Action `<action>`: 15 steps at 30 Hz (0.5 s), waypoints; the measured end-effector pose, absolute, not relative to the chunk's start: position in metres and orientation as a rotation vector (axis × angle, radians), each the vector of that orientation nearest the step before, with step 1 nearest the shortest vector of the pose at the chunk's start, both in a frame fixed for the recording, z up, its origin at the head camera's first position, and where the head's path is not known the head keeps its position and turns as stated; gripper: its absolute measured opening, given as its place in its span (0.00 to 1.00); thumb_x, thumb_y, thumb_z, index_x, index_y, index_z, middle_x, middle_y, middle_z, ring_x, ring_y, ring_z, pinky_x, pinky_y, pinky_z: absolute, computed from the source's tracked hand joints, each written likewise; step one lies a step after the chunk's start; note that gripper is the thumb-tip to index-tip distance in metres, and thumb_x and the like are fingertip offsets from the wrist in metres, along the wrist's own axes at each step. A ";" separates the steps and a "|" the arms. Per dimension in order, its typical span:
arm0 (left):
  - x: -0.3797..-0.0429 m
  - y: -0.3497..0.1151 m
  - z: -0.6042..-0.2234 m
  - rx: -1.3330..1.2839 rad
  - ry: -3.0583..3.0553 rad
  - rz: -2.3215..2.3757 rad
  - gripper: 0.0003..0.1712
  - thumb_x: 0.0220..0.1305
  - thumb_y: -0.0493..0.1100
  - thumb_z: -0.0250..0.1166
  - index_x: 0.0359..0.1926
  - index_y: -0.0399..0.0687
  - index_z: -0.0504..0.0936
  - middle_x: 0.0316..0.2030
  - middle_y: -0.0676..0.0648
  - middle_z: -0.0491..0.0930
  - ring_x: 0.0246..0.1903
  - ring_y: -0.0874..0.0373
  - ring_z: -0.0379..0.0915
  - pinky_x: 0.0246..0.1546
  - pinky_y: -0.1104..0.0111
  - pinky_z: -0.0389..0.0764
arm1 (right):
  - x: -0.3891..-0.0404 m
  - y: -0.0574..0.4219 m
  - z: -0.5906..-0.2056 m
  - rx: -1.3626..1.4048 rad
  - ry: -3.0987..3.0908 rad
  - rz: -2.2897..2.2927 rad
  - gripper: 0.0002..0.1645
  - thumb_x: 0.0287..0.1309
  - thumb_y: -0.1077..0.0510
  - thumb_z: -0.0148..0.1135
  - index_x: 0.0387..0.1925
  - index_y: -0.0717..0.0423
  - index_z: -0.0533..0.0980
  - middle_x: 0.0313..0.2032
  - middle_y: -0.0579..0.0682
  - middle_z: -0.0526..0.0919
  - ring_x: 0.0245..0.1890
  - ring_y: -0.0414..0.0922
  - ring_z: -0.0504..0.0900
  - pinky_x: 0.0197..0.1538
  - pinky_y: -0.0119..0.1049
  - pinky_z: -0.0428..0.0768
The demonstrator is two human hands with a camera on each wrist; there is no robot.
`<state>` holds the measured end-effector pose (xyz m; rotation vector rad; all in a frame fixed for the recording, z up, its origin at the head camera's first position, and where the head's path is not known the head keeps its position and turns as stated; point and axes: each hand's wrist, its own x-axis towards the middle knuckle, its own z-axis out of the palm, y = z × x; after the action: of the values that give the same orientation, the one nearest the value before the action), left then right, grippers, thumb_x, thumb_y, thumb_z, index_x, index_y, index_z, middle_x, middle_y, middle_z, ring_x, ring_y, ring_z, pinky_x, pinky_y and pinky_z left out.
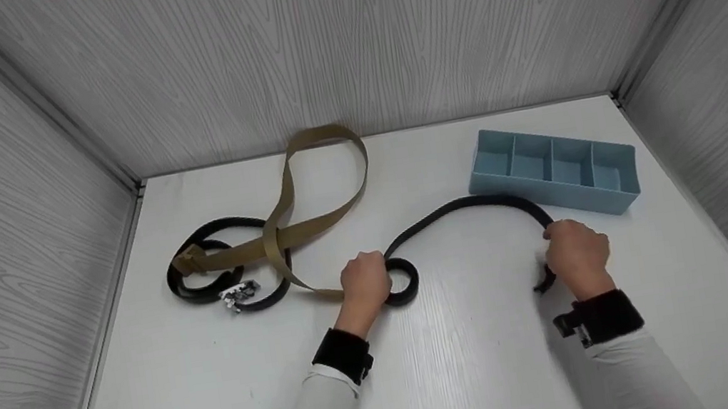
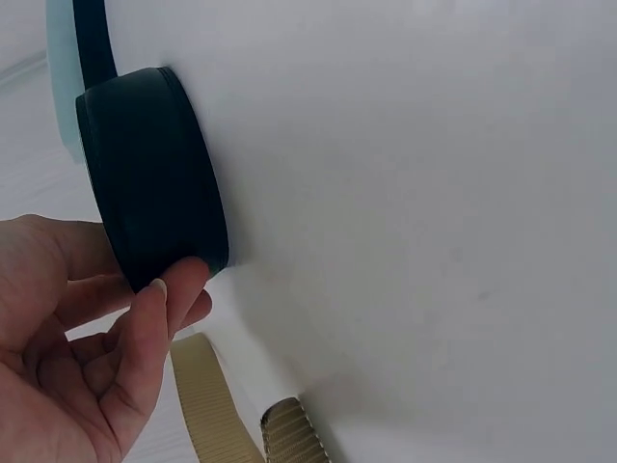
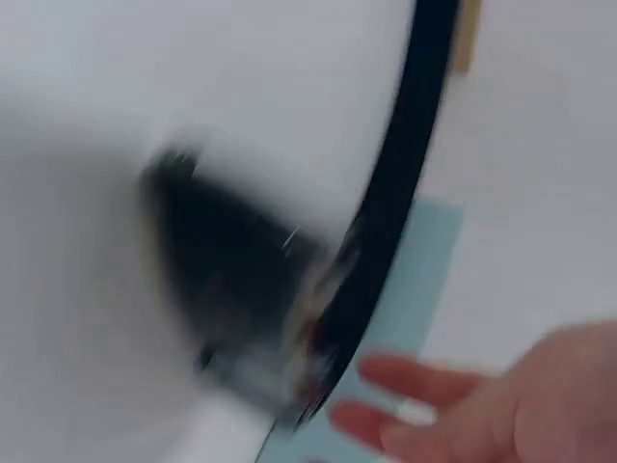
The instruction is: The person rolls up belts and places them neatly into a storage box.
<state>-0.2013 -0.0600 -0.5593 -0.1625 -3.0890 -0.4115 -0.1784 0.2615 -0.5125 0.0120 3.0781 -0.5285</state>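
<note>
A black belt (image 1: pixel 465 203) runs in an arch between the two hands. At its near end my left hand (image 1: pixel 365 282) pinches a rolled coil of it, seen in the left wrist view as a dark round roll (image 2: pixel 154 174) standing on edge between thumb and fingers. Farther right, my right hand (image 1: pixel 576 250) grips the strap close to its other end. That loose end (image 1: pixel 545 280) hangs below the hand; the right wrist view shows it blurred, with shiny bits beside the strap. A tan webbing belt (image 1: pixel 323 135) passes close to the left hand.
Left on the white table (image 1: pixel 170 406), a second black belt (image 1: pixel 219 225) with a silvery buckle (image 1: pixel 240 293) lies looped, the tan belt's buckle (image 1: pixel 189 261) across it. A blue four-slot box (image 1: pixel 550 195) stands behind the right hand. Grey wood-grain panels (image 1: pixel 340 42) enclose the back and sides.
</note>
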 end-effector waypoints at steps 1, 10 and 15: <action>-0.201 -0.059 -0.559 -0.158 -3.082 -0.422 0.05 0.54 0.31 0.63 0.24 0.40 0.83 0.25 0.41 0.83 0.27 0.44 0.82 0.23 0.55 0.80 | -0.177 0.249 -0.512 0.025 3.135 -0.523 0.18 0.53 0.73 0.53 0.43 0.65 0.83 0.41 0.66 0.82 0.35 0.64 0.82 0.33 0.57 0.78; -0.198 -0.052 -0.559 -0.101 -3.057 -0.503 0.03 0.52 0.31 0.63 0.27 0.39 0.84 0.27 0.40 0.84 0.28 0.43 0.82 0.25 0.55 0.80 | -0.175 0.127 -0.532 -0.133 2.791 -0.998 0.16 0.67 0.57 0.58 0.47 0.67 0.80 0.33 0.57 0.85 0.31 0.50 0.85 0.40 0.46 0.80; -0.197 -0.053 -0.558 -0.048 -3.078 -0.509 0.02 0.53 0.34 0.65 0.26 0.40 0.84 0.27 0.40 0.84 0.29 0.44 0.82 0.26 0.55 0.80 | -0.177 0.091 -0.552 -0.189 2.715 -1.102 0.11 0.67 0.60 0.57 0.36 0.66 0.79 0.21 0.53 0.80 0.22 0.46 0.80 0.32 0.40 0.78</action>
<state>-0.1975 -0.0535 -0.5583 -0.0481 -3.0778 -0.5095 -0.1774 0.0910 -0.5525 -0.1893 2.7152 -1.1023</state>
